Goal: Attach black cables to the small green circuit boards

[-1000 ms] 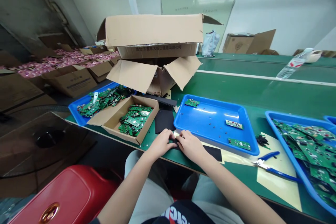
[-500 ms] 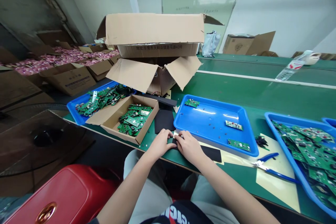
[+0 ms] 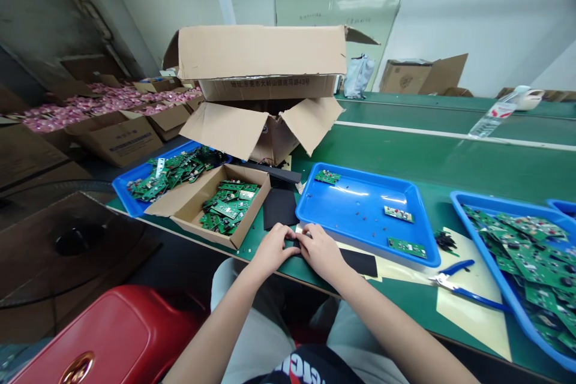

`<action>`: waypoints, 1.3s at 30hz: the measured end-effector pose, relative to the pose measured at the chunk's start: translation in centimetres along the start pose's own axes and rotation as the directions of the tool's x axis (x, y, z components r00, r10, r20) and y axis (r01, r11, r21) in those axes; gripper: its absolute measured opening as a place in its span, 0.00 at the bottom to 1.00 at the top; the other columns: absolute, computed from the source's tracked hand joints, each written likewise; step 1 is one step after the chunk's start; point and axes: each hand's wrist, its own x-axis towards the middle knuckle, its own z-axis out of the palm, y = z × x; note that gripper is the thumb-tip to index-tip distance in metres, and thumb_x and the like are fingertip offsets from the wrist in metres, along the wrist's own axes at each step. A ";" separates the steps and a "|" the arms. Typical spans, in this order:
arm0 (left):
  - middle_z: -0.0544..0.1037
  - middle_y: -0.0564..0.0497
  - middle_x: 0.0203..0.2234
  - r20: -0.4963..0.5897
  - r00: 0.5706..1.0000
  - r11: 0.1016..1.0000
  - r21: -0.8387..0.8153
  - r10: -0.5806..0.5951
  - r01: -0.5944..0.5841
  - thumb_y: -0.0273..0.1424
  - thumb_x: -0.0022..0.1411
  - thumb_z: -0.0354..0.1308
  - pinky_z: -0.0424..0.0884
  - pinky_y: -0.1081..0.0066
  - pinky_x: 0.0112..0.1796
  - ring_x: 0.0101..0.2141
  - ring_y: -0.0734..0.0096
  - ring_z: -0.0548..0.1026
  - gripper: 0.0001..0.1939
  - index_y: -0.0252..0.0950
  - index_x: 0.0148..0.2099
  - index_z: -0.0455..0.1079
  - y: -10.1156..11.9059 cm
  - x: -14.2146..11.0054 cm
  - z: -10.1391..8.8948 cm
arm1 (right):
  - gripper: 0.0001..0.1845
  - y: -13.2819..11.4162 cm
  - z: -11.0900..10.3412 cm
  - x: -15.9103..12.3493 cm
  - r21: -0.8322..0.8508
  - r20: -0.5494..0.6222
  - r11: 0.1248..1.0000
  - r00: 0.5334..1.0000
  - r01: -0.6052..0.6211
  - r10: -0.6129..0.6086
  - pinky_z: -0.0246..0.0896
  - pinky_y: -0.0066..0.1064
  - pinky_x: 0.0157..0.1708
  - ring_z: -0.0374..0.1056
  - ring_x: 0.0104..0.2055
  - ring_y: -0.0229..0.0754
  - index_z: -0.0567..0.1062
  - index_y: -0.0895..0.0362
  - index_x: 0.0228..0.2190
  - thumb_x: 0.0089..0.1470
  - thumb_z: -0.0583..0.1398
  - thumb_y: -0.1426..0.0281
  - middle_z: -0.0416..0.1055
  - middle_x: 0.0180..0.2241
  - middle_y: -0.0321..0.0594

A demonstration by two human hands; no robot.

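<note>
A flat black strip (image 3: 360,262) lies along the front edge of the green table and runs under my right hand. My left hand (image 3: 272,249) is closed, with thumb and fingertips at the strip's left end. My right hand (image 3: 320,252) is closed on the same strip, its bent fingertips almost touching those of the left. What exactly sits between the fingertips is hidden. Just behind the hands lies a black sheet (image 3: 279,209). To the left, a small cardboard box (image 3: 240,234) holds several green circuit boards.
A blue tray (image 3: 355,189) with a few boards and small bits lies beyond my right hand. Blue-handled cutters (image 3: 468,294) rest on yellow paper. Trays of boards (image 3: 477,234) stand far right and left. Large cartons (image 3: 263,54) are stacked behind; a bottle (image 3: 492,117) leans at right.
My fingertips have shifted slightly and the hands are a little closer together at the strip. The whole view has moved slightly; the other things stay in place.
</note>
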 end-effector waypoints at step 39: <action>0.64 0.46 0.40 0.187 0.982 0.917 0.395 -0.020 -0.057 0.32 0.62 0.56 0.68 0.67 0.40 0.39 0.61 0.72 0.20 0.39 0.56 0.68 1.4 -0.4 -1.5 | 0.06 7.3 -13.4 -10.4 0.827 -0.457 0.550 0.431 -0.115 0.778 0.66 0.36 0.30 0.71 0.30 0.42 0.67 0.55 0.30 0.52 0.58 0.66 0.72 0.28 0.39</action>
